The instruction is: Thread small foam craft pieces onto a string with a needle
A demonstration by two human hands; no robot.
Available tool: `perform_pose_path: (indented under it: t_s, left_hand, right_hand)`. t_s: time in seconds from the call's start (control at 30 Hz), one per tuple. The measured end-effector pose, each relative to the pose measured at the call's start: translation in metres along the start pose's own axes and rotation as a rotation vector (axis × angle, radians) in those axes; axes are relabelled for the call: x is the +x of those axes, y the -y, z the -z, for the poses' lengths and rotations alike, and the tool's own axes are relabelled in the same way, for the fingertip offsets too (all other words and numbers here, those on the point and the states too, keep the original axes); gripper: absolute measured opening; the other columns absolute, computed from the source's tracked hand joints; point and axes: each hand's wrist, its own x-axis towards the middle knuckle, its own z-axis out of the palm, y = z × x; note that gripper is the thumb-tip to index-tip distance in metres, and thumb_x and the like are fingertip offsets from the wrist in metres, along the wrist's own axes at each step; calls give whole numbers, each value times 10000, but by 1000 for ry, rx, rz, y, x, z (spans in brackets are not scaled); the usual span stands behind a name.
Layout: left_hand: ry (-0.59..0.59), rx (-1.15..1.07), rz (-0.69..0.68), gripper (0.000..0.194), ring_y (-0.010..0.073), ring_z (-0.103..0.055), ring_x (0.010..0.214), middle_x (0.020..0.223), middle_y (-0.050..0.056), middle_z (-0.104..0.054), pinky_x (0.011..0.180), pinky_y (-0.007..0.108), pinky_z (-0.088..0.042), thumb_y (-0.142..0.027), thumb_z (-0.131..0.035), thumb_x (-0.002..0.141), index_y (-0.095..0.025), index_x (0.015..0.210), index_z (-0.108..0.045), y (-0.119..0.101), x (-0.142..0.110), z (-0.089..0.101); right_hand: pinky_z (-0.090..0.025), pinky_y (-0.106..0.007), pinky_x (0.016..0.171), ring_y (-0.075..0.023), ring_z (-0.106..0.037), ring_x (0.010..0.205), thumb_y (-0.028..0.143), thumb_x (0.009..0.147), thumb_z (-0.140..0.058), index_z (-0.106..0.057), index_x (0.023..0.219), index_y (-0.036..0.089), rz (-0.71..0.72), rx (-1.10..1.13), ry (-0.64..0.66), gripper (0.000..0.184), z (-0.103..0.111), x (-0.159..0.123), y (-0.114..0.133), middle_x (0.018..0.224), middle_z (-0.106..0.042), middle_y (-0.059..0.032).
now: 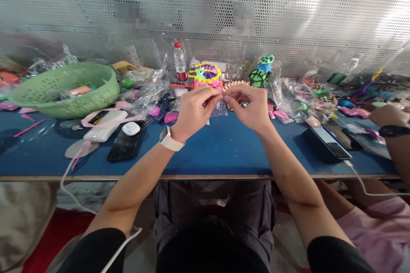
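Thumb and fingers of the left hand (194,108) are pinched together, meeting the similarly pinched right hand (250,104) at a tiny piece (223,95) too small to identify. It sits between the fingertips, above the blue tabletop (221,145) and just on the near side of a yellow-rimmed, purple-and-green modelled figure (206,73). Pulling the two hands apart unevenly could tear or stretch the piece if it is soft, and a loose pinch could drop it among the clear plastic bags (275,104) and coloured scraps, where it would be hard to find. Fingers pressing too hard might flatten it. Behind the fingers lies a peach segmented strip (238,83); a knuckle pushed forward could nudge it or dent the yellow rim, were that soft too. Beyond the right hand, a green-and-black patterned ball (259,78) stands near enough to be knocked by a wide sweep. The red-capped bottle (180,63) is upright past the left hand (tall and narrow, so an easy thing to tip). Farther left, a white earbud case (131,128) rests on a black phone (124,145) and might slide off if the forearm caught it.
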Motion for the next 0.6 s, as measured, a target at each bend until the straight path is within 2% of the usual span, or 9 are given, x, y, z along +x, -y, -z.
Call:
perform_pose_path:
  t_s: [0.13,0.27,0.47,0.6]
  left_hand:
    - [14,-49,70,240,178,-705,761,861,30,-780,753,327,-577,-381,-698,1141,-242,976,-803,-4,1,-1]
    - [-21,-76,89,293,174,-716,779,879,36,-791,760,320,-583,-446,-681,1154,-241,980,-796,-6,0,-2]
    - [-53,137,-89,240,181,-729,833,913,39,-787,750,335,-565,-377,-633,1180,-269,1043,-798,0,-6,-2]
    - [-43,311,-273,204,185,-748,843,944,44,-803,728,349,-543,-253,-614,1168,-290,1120,-809,7,-11,-1]
  right_hand:
    - [-603,-374,752,-226,-709,821,402,963,-855,-809,968,300,61,-134,-36,112,-2,-4,2,895,-764,-28]
    - [-594,-372,773,-227,-714,876,415,991,-841,-801,984,295,7,-59,-52,128,-5,-4,2,925,-752,-34]
    - [-601,-343,729,-182,-695,782,650,923,-893,-762,858,259,-199,331,143,417,2,6,-7,794,-709,-12]
    - [-627,-330,742,-184,-718,828,752,896,-877,-740,846,262,-300,431,178,511,7,6,-9,831,-728,-17]
